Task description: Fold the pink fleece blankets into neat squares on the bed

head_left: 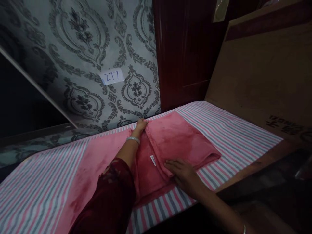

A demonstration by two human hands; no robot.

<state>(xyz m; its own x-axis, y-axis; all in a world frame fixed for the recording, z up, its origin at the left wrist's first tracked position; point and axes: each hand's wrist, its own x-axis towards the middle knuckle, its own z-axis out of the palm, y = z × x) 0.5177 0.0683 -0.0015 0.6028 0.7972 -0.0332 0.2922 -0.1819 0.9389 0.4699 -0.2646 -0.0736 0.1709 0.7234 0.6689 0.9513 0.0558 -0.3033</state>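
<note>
A pink plush towel [179, 139] lies on the striped sheet, its right part folded over toward the middle. A small white label [153, 160] shows on the layer beneath the fold. My left hand [141, 124] is closed on the far end of the fold's edge, close to the wall; a bracelet circles that wrist. Nearer to me, my right hand [184, 177] rests on the near end of the same fold with its fingers stretched out over the cloth. Its thumb is hard to make out. The towel's left part [97, 156] is spread flat, partly behind my left sleeve.
Under the towel is a pink, grey and white striped sheet [224, 130]. Patterned wallpaper [109, 42] with a paper marked 277 [112, 76] rises behind. A dark red door [185, 48] and a large cardboard box [263, 74] stand at the right; a dark panel [26, 100] is at left.
</note>
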